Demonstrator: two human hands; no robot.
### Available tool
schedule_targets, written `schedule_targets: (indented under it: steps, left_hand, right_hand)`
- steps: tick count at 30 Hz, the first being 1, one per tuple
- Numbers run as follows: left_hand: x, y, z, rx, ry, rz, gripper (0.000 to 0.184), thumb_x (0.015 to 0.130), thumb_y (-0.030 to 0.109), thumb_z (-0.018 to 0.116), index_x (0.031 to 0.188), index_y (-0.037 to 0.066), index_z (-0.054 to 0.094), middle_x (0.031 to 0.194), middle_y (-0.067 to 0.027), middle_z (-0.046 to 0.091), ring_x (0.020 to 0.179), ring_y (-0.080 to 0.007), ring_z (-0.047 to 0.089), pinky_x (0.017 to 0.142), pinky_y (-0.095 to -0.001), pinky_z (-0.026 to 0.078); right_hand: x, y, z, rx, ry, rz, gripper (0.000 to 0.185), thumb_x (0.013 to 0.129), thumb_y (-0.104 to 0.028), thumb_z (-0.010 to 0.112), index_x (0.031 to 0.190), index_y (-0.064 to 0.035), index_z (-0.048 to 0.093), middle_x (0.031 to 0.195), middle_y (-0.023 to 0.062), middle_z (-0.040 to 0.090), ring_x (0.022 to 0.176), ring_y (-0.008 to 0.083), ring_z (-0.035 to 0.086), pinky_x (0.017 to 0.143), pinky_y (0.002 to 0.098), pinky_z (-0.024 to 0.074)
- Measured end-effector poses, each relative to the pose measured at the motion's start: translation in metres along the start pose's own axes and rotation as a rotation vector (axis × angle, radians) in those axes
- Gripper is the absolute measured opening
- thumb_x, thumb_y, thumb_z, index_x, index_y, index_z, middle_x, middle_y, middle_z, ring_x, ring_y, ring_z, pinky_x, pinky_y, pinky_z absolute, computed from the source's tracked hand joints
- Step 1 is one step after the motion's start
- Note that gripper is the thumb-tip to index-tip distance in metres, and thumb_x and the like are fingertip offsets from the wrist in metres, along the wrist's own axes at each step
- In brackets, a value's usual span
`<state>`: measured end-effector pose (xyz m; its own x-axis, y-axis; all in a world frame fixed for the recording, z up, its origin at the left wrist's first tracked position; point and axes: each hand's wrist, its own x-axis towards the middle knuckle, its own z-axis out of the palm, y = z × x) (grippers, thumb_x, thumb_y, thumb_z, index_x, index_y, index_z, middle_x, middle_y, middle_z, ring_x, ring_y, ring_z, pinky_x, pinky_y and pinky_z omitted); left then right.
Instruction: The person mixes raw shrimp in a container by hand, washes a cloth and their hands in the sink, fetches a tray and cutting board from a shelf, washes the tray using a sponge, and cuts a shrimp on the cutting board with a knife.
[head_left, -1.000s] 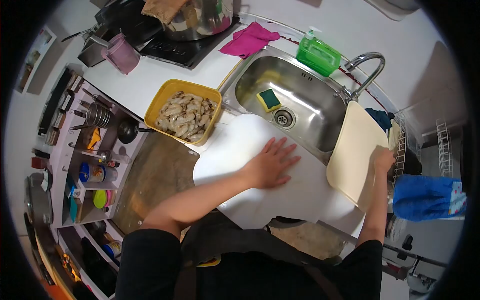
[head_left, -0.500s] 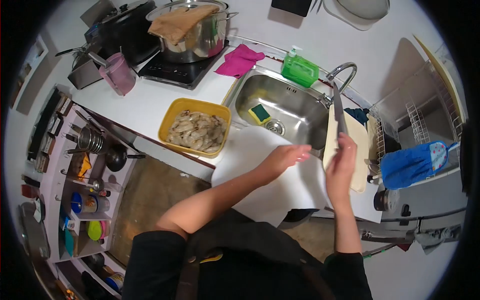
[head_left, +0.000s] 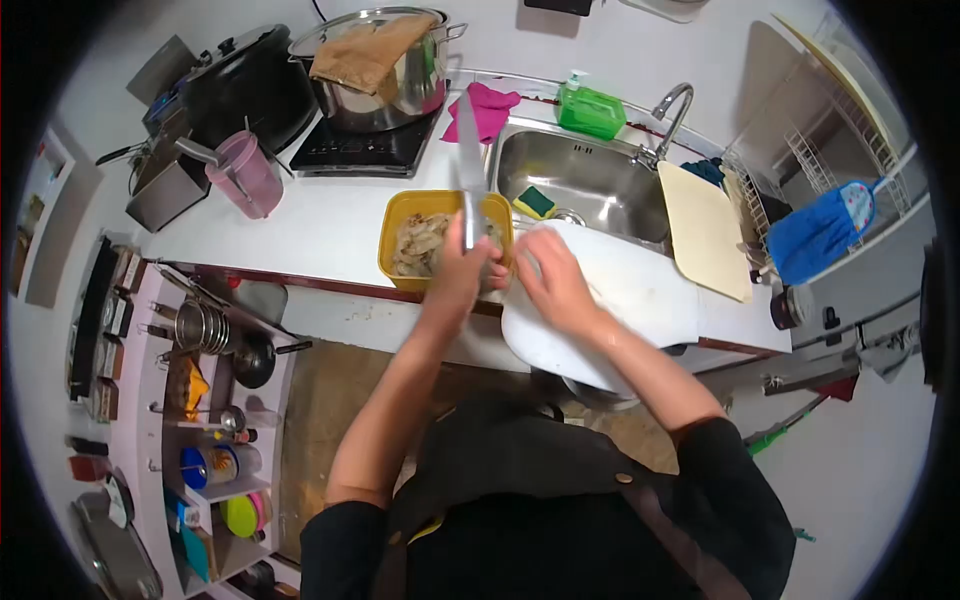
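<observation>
A knife (head_left: 468, 150) stands blade-up in my left hand (head_left: 460, 275), its fingers closed around the handle. Behind that hand is a yellow tub (head_left: 392, 240) of raw shrimp (head_left: 420, 240), partly covered by the hand and blade. My right hand (head_left: 555, 285) is over the left part of a white cutting board (head_left: 640, 290), its fingers slightly bent and apart, close to the tub's right side. I cannot tell whether its fingertips touch the board. The board overhangs the counter's front edge.
A steel sink (head_left: 630, 190) holds a green-and-yellow sponge (head_left: 534, 202). Beside it are a faucet (head_left: 675, 115), a green soap bottle (head_left: 590, 110) and a cream board (head_left: 705, 230). A large pot (head_left: 385, 100) sits on the cooktop (head_left: 365, 150), near a pink pitcher (head_left: 245, 175).
The knife has passed from my right hand to my left and moved left, in front of the tub. My right hand has moved left over the white board, which sits further right relative to the tub.
</observation>
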<state>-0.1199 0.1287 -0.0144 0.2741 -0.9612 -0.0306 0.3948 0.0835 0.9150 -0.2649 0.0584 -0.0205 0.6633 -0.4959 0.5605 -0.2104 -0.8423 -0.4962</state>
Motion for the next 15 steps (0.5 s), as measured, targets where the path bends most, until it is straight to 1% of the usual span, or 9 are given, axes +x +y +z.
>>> schedule_targets:
  steps: [1, 2, 3, 4, 7, 8, 11, 12, 15]
  left_hand:
    - [-0.007, 0.010, -0.007, 0.039, 0.026, 0.010, 0.045, 0.091, 0.014, 0.046, 0.133, 0.007, 0.031, 0.084, -0.0035, 0.052, 0.066, -0.0097, 0.052, 0.057, -0.0236, 0.046]
    - [-0.013, 0.020, -0.024, 0.086, 0.026, 0.037, 0.046, 0.092, 0.013, 0.045, 0.134, 0.007, 0.030, 0.084, -0.0037, 0.052, 0.065, -0.0097, 0.051, 0.056, -0.0240, 0.046]
    - [-0.017, 0.029, -0.036, 0.133, 0.041, 0.074, 0.047, 0.092, 0.013, 0.045, 0.136, 0.007, 0.028, 0.084, -0.0038, 0.052, 0.064, -0.0097, 0.051, 0.056, -0.0244, 0.046]
    - [-0.025, 0.037, -0.039, 0.159, 0.059, 0.047, 0.047, 0.092, 0.013, 0.045, 0.135, 0.007, 0.029, 0.084, -0.0039, 0.052, 0.062, -0.0100, 0.050, 0.054, -0.0249, 0.046]
    - [-0.051, 0.038, -0.056, 0.240, 0.050, 0.016, 0.047, 0.091, 0.012, 0.045, 0.135, 0.007, 0.029, 0.084, -0.0043, 0.052, 0.061, -0.0108, 0.050, 0.053, -0.0252, 0.045]
    - [-0.058, 0.035, -0.063, 0.260, 0.062, -0.030, 0.046, 0.091, 0.010, 0.045, 0.135, 0.008, 0.030, 0.083, -0.0050, 0.052, 0.061, -0.0114, 0.051, 0.053, -0.0253, 0.046]
    - [-0.083, 0.027, -0.077, 0.254, 0.100, -0.153, 0.049, 0.090, 0.008, 0.046, 0.136, 0.010, 0.029, 0.086, -0.0071, 0.053, 0.062, -0.0126, 0.052, 0.053, -0.0264, 0.047]
    - [-0.089, 0.025, -0.081, 0.255, 0.099, -0.165, 0.050, 0.090, 0.008, 0.046, 0.137, 0.010, 0.029, 0.086, -0.0073, 0.053, 0.062, -0.0126, 0.052, 0.053, -0.0264, 0.047]
    - [-0.101, 0.019, -0.088, 0.261, 0.107, -0.197, 0.052, 0.091, 0.009, 0.047, 0.139, 0.011, 0.027, 0.087, -0.0081, 0.054, 0.062, -0.0126, 0.053, 0.052, -0.0264, 0.047]
  right_hand:
    - [0.016, 0.019, 0.011, -0.071, -0.044, 0.014, 0.016, 0.073, -0.007, 0.056, 0.089, -0.0011, 0.056, 0.089, 0.0146, 0.055, 0.087, 0.0357, 0.050, 0.078, 0.0401, 0.0436]
    - [0.041, 0.042, 0.028, -0.272, -0.243, -0.042, 0.018, 0.070, -0.008, 0.060, 0.087, -0.0023, 0.061, 0.093, 0.0134, 0.056, 0.094, 0.0344, 0.049, 0.080, 0.0394, 0.0422]
    - [0.049, 0.055, 0.039, -0.414, -0.368, -0.054, 0.020, 0.067, -0.010, 0.062, 0.086, -0.0043, 0.064, 0.095, 0.0113, 0.056, 0.098, 0.0327, 0.048, 0.081, 0.0389, 0.0411]
    - [0.054, 0.061, 0.048, -0.551, -0.490, -0.065, 0.022, 0.065, -0.012, 0.065, 0.086, -0.0063, 0.066, 0.098, 0.0091, 0.057, 0.103, 0.0310, 0.047, 0.082, 0.0385, 0.0400]
    - [0.068, 0.065, 0.064, -0.845, -0.667, -0.070, 0.024, 0.062, -0.016, 0.068, 0.086, -0.0116, 0.070, 0.101, 0.0048, 0.057, 0.109, 0.0268, 0.043, 0.085, 0.0379, 0.0378]
    - [0.072, 0.063, 0.060, -0.883, -0.706, -0.107, 0.021, 0.065, -0.020, 0.068, 0.084, -0.0131, 0.070, 0.102, 0.0041, 0.058, 0.108, 0.0245, 0.044, 0.086, 0.0362, 0.0363]
    - [0.081, 0.059, 0.052, -0.908, -0.799, -0.146, 0.020, 0.068, -0.022, 0.066, 0.085, -0.0137, 0.070, 0.102, 0.0033, 0.058, 0.107, 0.0228, 0.045, 0.086, 0.0357, 0.0362]
    - [0.079, 0.058, 0.052, -0.974, -0.765, -0.207, 0.018, 0.070, -0.023, 0.064, 0.085, -0.0148, 0.070, 0.102, 0.0016, 0.059, 0.106, 0.0214, 0.046, 0.086, 0.0352, 0.0359]
    - [0.082, 0.048, 0.048, -1.054, -0.820, -0.326, 0.016, 0.072, -0.022, 0.062, 0.084, -0.0155, 0.070, 0.100, 0.0009, 0.061, 0.106, 0.0210, 0.047, 0.086, 0.0354, 0.0361]
